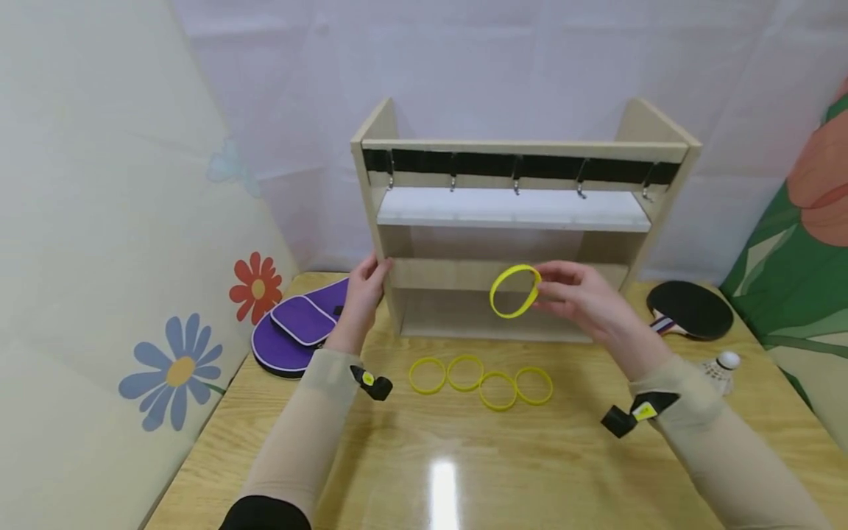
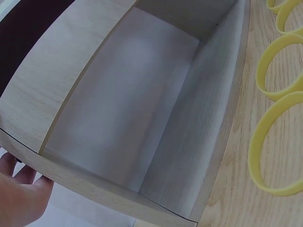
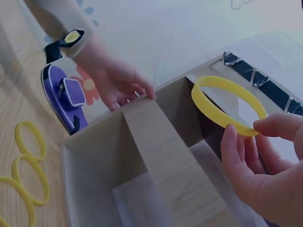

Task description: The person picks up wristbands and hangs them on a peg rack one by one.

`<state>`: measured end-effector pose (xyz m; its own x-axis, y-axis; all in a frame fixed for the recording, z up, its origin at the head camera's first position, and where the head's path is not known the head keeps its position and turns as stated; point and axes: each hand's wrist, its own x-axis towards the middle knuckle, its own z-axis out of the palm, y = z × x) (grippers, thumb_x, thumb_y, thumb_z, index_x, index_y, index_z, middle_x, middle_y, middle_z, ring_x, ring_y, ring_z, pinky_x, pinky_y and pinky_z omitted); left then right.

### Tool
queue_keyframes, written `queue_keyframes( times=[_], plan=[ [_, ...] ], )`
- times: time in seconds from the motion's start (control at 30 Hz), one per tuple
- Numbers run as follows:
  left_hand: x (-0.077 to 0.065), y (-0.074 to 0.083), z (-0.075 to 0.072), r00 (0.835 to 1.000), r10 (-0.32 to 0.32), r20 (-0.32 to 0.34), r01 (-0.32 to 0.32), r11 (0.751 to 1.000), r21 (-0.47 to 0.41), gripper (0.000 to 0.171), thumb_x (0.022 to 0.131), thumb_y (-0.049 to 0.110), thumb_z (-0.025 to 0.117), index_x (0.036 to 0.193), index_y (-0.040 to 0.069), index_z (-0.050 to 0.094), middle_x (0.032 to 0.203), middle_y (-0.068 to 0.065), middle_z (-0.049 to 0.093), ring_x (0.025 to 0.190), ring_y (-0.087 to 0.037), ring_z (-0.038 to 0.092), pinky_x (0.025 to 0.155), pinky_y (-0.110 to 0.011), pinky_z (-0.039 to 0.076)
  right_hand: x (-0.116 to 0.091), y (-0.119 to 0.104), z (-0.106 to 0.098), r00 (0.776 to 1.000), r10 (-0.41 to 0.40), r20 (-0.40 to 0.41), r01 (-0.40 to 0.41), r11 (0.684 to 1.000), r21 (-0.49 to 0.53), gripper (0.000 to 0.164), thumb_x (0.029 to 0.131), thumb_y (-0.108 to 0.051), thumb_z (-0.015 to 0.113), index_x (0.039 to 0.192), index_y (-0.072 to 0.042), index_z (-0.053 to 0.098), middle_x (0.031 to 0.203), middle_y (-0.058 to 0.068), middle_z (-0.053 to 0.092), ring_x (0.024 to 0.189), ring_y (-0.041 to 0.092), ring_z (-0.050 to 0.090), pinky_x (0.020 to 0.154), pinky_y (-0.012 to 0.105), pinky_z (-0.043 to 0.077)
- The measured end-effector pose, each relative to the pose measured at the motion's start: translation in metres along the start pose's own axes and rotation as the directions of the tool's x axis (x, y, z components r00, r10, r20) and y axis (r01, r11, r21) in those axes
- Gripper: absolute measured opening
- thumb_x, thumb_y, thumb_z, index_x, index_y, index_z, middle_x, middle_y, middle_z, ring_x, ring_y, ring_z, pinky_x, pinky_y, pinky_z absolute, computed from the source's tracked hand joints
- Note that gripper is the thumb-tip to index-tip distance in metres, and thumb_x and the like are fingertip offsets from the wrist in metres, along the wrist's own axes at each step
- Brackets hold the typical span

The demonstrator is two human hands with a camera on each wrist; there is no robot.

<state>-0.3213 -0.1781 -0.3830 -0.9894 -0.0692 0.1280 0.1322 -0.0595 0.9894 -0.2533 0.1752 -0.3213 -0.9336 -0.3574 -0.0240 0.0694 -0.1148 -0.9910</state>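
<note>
My right hand (image 1: 586,298) pinches a yellow wristband (image 1: 492,294) at its right side, holding it up in front of the wooden shelf rack (image 1: 506,274). In the right wrist view, thumb and fingertips press on the band (image 3: 208,109), which overlaps the rack. My left hand (image 1: 363,291) grips the rack's left side panel, thumb near the front edge; its fingers show outside the panel in the left wrist view. Metal hooks (image 1: 517,185) hang in a row from the black strip (image 1: 486,163) near the top. Several more yellow wristbands (image 1: 427,359) lie on the table before the rack.
A purple paddle case (image 1: 285,346) lies left of the rack. To the right are a black table tennis paddle (image 1: 692,309) and a white shuttlecock (image 1: 722,368). The wooden table (image 1: 530,464) stretches in front, with a flowered wall panel (image 1: 179,372) along its left.
</note>
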Motion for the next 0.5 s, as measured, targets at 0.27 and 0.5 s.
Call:
queue_keyframes(
  times=[0.27,0.5],
  plan=[
    [0.000,0.000,0.000,1.000,0.011,0.000,-0.011,1.000,-0.011,0.048,0.102,0.017,0.051,0.149,0.008,0.044,0.147,-0.019,0.048,0.123,-0.024,0.051,0.110,-0.040,0.040,0.014,-0.015,0.023,0.999,-0.029,0.038,0.028,0.999,0.023,0.020,0.096,0.005,0.056,0.110,-0.009,0.062,0.104,0.003,0.062,0.093,0.014,0.065,0.087,0.031,0.057],
    [-0.001,0.001,0.000,1.000,0.014,-0.002,-0.014,1.000,-0.020,0.047,0.102,0.015,0.051,0.148,0.008,0.045,0.145,-0.018,0.050,0.116,-0.018,0.053,0.104,-0.033,0.043,0.025,-0.023,0.044,0.994,-0.072,0.076,0.063,0.991,0.114,0.023,0.095,0.009,0.051,0.108,-0.006,0.063,0.101,0.004,0.064,0.090,0.015,0.066,0.085,0.032,0.058]
  ],
)
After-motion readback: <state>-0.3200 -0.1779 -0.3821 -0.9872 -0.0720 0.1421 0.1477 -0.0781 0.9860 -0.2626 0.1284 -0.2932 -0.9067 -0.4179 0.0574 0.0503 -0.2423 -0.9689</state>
